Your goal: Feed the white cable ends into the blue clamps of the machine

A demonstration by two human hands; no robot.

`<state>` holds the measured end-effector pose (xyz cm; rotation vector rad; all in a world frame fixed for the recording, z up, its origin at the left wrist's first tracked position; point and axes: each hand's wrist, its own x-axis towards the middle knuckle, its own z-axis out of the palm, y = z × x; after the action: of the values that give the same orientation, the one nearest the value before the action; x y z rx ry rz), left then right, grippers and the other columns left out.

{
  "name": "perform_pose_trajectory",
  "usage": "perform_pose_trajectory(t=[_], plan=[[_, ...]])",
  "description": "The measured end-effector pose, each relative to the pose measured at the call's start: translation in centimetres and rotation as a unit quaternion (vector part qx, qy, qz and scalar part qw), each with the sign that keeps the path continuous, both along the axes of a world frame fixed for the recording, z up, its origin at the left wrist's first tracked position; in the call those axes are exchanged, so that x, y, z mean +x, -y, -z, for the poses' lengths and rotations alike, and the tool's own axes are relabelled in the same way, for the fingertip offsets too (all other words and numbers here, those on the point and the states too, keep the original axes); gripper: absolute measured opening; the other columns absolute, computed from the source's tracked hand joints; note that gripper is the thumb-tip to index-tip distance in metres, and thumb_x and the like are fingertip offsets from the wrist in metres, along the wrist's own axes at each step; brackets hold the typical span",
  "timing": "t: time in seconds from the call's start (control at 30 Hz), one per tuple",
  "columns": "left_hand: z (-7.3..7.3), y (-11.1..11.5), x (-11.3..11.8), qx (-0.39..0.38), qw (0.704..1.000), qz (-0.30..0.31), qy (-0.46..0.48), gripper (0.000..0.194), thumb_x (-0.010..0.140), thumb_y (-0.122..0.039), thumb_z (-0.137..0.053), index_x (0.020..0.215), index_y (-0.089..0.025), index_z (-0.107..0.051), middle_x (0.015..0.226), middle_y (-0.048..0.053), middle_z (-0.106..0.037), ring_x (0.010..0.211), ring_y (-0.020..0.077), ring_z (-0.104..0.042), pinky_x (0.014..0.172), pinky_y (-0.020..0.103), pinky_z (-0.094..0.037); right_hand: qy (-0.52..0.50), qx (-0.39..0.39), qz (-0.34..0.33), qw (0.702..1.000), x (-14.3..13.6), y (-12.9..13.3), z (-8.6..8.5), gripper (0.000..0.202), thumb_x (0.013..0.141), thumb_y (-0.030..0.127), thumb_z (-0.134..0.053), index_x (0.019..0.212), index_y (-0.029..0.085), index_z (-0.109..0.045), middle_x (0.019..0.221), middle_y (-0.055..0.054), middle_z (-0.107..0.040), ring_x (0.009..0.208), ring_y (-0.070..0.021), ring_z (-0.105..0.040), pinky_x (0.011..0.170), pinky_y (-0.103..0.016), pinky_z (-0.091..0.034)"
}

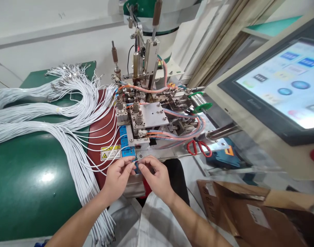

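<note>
In the middle of the head view, both of my hands meet in front of the machine's blue cable holders (125, 140). My left hand (118, 176) is closed in a pinch on the end of a thin white cable (112, 160). Fingers also pinched, my right hand (157, 175) is at the tip of that cable, where short fine wire ends seem to show between the fingertips. Exactly what the right fingers grip is too small to make out. Several more white cables run from the blue holders into a large bundle (66, 151) on the left.
A soldering-type machine (151, 115) with hoses and a wire spool (199, 102) stands ahead. Red-handled scissors (198, 147) lie at its right edge. A touch screen (282, 82) juts in from the right, above cardboard boxes (249, 212). The green table (30, 185) extends left.
</note>
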<state>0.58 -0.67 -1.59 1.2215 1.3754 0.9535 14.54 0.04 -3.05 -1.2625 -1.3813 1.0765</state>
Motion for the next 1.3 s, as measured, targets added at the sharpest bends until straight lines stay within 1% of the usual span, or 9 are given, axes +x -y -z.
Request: perform_pose_trajectory(t=[0.1, 0.23, 0.47, 0.6, 0.7, 0.8, 0.9, 1.03, 1.3], plan=[[0.1, 0.0, -0.1, 0.021, 0.999, 0.031, -0.010, 0.029, 0.083, -0.027, -0.049, 0.109, -0.016, -0.058, 0.073, 0.000, -0.058, 0.060, 0.0094, -0.056, 0.062, 0.023, -0.050, -0.029, -0.031, 0.001, 0.999, 0.4, -0.6, -0.3, 0.010, 0.075, 0.024, -0.054, 0.072, 0.017, -0.061, 0.069, -0.002, -0.058, 0.063, -0.0135, -0.053, 0.057, -0.025, -0.042], [0.6, 0.1, -0.3, 0.057, 0.996, 0.056, -0.046, 0.029, 0.085, -0.027, -0.048, 0.110, -0.019, -0.060, 0.081, 0.003, -0.059, 0.063, 0.0094, -0.056, 0.064, 0.022, -0.049, -0.035, -0.044, -0.016, 0.998, 0.3, -1.1, -0.5, 0.012, 0.074, 0.024, -0.055, 0.065, 0.017, -0.059, 0.063, -0.001, -0.055, 0.058, -0.0121, -0.050, 0.054, -0.024, -0.042], [0.8, 0.0, 0.0, 0.026, 0.998, 0.031, -0.052, 0.024, 0.083, -0.026, -0.049, 0.103, -0.016, -0.058, 0.070, 0.000, -0.058, 0.061, 0.0099, -0.056, 0.062, 0.022, -0.048, 0.075, 0.040, -0.002, 0.996, 0.3, -0.9, 0.2, 0.014, 0.076, 0.022, -0.053, 0.063, 0.019, -0.057, 0.064, -0.002, -0.058, 0.063, -0.0141, -0.052, 0.060, -0.026, -0.042], [0.3, -0.6, -0.8, -0.001, 0.994, 0.067, -0.086, 0.032, 0.081, -0.023, -0.051, 0.112, -0.018, -0.052, 0.076, 0.000, -0.059, 0.060, 0.0095, -0.054, 0.061, 0.022, -0.046, 0.134, 0.075, -0.017, 0.988, 0.6, -1.0, 0.7, 0.015, 0.079, 0.023, -0.051, 0.066, 0.019, -0.055, 0.067, -0.003, -0.058, 0.066, -0.0154, -0.053, 0.064, -0.028, -0.042], [-0.1, -1.2, -2.0, 0.027, 0.976, 0.122, -0.181, 0.028, 0.079, -0.018, -0.051, 0.107, -0.021, -0.056, 0.090, 0.003, -0.060, 0.067, 0.0110, -0.055, 0.067, 0.025, -0.047, 0.146, 0.033, -0.017, 0.989, 0.6, -1.2, 1.6, 0.015, 0.081, 0.022, -0.046, 0.069, 0.019, -0.054, 0.067, -0.002, -0.056, 0.065, -0.0149, -0.053, 0.062, -0.027, -0.042], [-0.1, -1.6, -2.8, 0.087, 0.948, 0.150, -0.267, 0.021, 0.082, -0.015, -0.048, 0.097, -0.021, -0.061, 0.094, 0.004, -0.060, 0.081, 0.0155, -0.057, 0.077, 0.030, -0.045, 0.150, 0.006, -0.027, 0.988, 0.3, -1.3, 2.6, 0.015, 0.082, 0.022, -0.043, 0.071, 0.019, -0.053, 0.069, -0.002, -0.057, 0.066, -0.0153, -0.053, 0.062, -0.026, -0.042], [0.1, -1.6, -2.9, 0.114, 0.934, 0.149, -0.303, 0.023, 0.084, -0.014, -0.044, 0.095, -0.020, -0.063, 0.091, 0.005, -0.059, 0.086, 0.0171, -0.056, 0.081, 0.033, -0.045, 0.174, 0.008, -0.032, 0.984, 0.1, -1.2, 3.1, 0.015, 0.082, 0.023, -0.041, 0.073, 0.019, -0.052, 0.071, -0.003, -0.056, 0.068, -0.0161, -0.054, 0.063, -0.027, -0.042], [0.3, -1.5, -2.7, 0.126, 0.925, 0.152, -0.324, 0.024, 0.084, -0.013, -0.044, 0.093, -0.020, -0.064, 0.087, 0.004, -0.059, 0.081, 0.0162, -0.057, 0.076, 0.031, -0.046, 0.198, 0.011, -0.028, 0.980, 0.1, -1.1, 3.0, 0.014, 0.082, 0.024, -0.042, 0.073, 0.020, -0.052, 0.073, -0.004, -0.057, 0.068, -0.0166, -0.054, 0.062, -0.027, -0.041], [0.1, -1.5, -2.1, 0.127, 0.889, 0.149, -0.414, 0.018, 0.084, -0.012, -0.041, 0.084, -0.016, -0.058, 0.082, 0.005, -0.058, 0.078, 0.0189, -0.056, 0.073, 0.033, -0.045, 0.196, -0.044, -0.029, 0.979, 0.2, -1.5, 2.9, 0.015, 0.079, 0.026, -0.045, 0.069, 0.020, -0.055, 0.068, -0.002, -0.059, 0.062, -0.0156, -0.053, 0.055, -0.025, -0.039]])
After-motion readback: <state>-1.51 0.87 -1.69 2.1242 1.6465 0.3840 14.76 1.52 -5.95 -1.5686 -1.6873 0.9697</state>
